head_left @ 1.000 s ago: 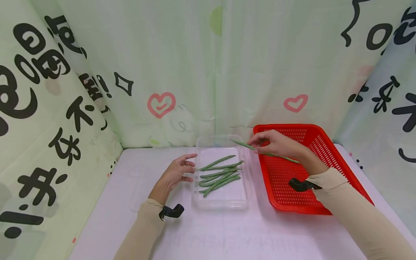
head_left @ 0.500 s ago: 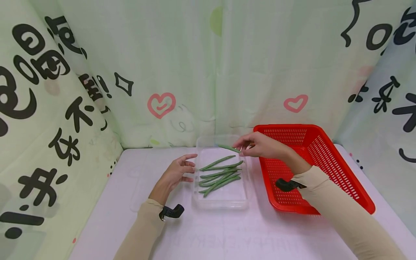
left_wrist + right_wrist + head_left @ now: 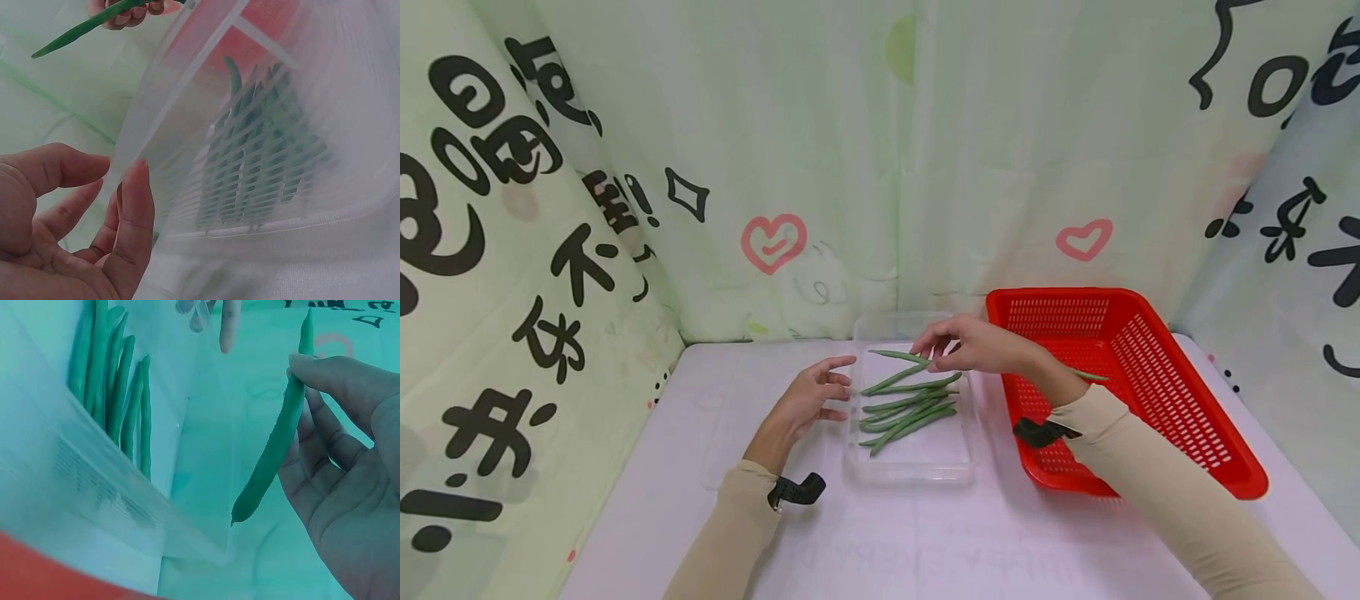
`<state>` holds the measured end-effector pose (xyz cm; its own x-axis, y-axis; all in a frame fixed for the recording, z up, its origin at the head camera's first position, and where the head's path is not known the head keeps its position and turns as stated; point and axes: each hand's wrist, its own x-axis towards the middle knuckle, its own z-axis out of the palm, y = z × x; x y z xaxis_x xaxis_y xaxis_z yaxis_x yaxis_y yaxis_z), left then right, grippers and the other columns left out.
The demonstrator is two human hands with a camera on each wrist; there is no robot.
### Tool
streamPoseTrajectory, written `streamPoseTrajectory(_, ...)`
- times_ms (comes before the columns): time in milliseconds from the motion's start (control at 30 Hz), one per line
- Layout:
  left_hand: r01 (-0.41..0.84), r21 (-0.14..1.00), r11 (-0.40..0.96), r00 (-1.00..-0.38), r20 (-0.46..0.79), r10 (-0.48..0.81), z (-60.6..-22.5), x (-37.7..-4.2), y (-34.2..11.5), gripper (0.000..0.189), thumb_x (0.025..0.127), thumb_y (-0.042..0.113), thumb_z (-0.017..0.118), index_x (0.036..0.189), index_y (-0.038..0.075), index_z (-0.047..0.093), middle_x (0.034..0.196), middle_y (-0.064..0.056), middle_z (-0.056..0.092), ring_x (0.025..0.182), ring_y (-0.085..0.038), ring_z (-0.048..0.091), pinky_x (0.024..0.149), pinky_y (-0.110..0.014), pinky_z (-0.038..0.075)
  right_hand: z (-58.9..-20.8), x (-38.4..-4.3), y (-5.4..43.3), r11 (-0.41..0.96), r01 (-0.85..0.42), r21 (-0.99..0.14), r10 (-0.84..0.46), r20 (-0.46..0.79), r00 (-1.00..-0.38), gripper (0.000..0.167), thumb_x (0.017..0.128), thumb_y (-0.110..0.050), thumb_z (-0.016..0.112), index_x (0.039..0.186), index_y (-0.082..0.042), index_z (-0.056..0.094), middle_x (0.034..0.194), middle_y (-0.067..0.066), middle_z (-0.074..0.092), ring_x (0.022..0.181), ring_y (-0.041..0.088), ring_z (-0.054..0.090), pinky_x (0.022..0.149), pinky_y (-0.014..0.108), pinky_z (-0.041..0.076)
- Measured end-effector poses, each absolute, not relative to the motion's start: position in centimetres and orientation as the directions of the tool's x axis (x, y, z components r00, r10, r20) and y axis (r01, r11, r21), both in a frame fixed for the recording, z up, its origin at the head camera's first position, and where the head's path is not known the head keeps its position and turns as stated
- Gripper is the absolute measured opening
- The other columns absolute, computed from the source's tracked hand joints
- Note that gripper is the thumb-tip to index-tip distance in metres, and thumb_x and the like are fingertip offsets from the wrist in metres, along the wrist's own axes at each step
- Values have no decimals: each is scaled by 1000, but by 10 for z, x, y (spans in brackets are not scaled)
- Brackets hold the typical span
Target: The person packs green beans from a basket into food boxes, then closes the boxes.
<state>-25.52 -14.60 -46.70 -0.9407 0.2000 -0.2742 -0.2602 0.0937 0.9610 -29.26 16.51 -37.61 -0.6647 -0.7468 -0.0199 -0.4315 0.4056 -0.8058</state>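
A clear plastic box [image 3: 910, 477] lies on the table, with several green beans [image 3: 917, 410] side by side on its floor. Over the box's far end, my right hand [image 3: 981, 343] pinches one long green bean [image 3: 275, 456] between thumb and fingers. The held bean's thin tip [image 3: 891, 356] points left above the topmost bean in the box, and its other end shows behind the wrist. My left hand [image 3: 808, 392] is at the box's left side, fingers spread and relaxed; its fingertips [image 3: 139, 187] are right at the clear wall.
To the right of the box stands a red perforated basket [image 3: 1067, 317], partly beneath my right forearm. A pale curtain [image 3: 850, 167] with printed marks hangs behind and on both sides of the white table [image 3: 760, 517].
My right hand has carried the green bean leftward from over the red basket to above the far end of the clear box. The left hand has stayed in place.
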Motion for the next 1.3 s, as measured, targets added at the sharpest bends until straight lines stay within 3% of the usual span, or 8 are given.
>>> streamPoseTrajectory(267,-260,961,99,-941,-275,198,-468,-255,-146,54,96,2,62,147,17,54,112,-9,56,93,-23,61,67,-33,61,-374,-289,167,404,-403,-821,-719,-12,-695,32,95,-14,72,127,-17,70,128,2,66,119,28,61,97,38,55)
streamPoseTrajectory(633,-261,961,92,-941,-275,198,-470,-255,-146,54,96,2,62,147,17,55,113,-10,57,92,-22,61,66,-34,61,-381,-295,212,442,-342,-829,-614,-2,-789,30,94,-16,73,124,-17,71,120,5,70,112,27,65,90,30,58)
streamPoseTrajectory(867,-267,959,91,-940,-280,196,-468,-255,-146,53,96,2,63,145,20,57,113,-9,56,94,-23,61,68,-34,61,-393,-299,248,471,-304,-828,-514,23,-858,31,96,-17,71,126,-14,69,121,11,69,110,28,65,90,38,59)
streamPoseTrajectory(1067,-267,959,94,-940,-280,195,-467,-254,-146,54,97,2,62,147,18,54,113,-9,56,94,-23,61,68,-33,61,-403,-302,272,503,-284,-816,-465,22,-885,31,95,-21,73,125,-12,70,118,14,70,109,36,62,84,26,58)
streamPoseTrajectory(1167,-262,960,95,-941,-276,195,-467,-253,-146,53,97,2,62,147,18,55,113,-10,56,93,-22,61,67,-33,60,-409,-304,282,517,-256,-817,-437,5,-899,33,95,-20,73,126,-11,69,117,15,69,110,42,61,85,29,59)
streamPoseTrajectory(1300,-258,961,98,-942,-273,197,-467,-253,-145,53,97,3,62,147,18,55,113,-10,56,92,-22,61,67,-33,61,-417,-308,295,538,-230,-811,-406,-10,-914,36,95,-19,73,129,-8,67,119,21,68,108,38,63,87,35,59)
